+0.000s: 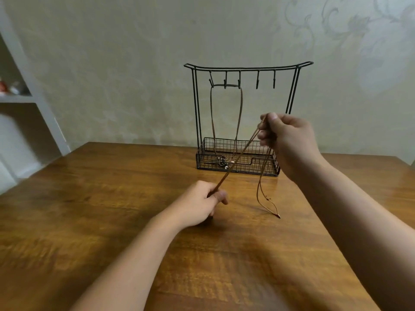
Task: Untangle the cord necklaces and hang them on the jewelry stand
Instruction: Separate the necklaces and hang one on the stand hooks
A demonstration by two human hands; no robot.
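Cord (238, 157) is running taut between my left grip (203, 202) and raised right grip (284, 133), both pinching it, exposing tangles before hanging on stand (247, 68).

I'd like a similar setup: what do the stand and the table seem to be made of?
The jewelry stand looks like thin metal wire, matte black, with a welded mesh basket base. The table looks like varnished brown wood: visible grain, soft sheen.

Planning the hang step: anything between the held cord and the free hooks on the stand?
Nothing visible. The cord necklace is stretched between both hands in front of the stand; the two right hooks are bare. Another necklace hangs on the left hooks.
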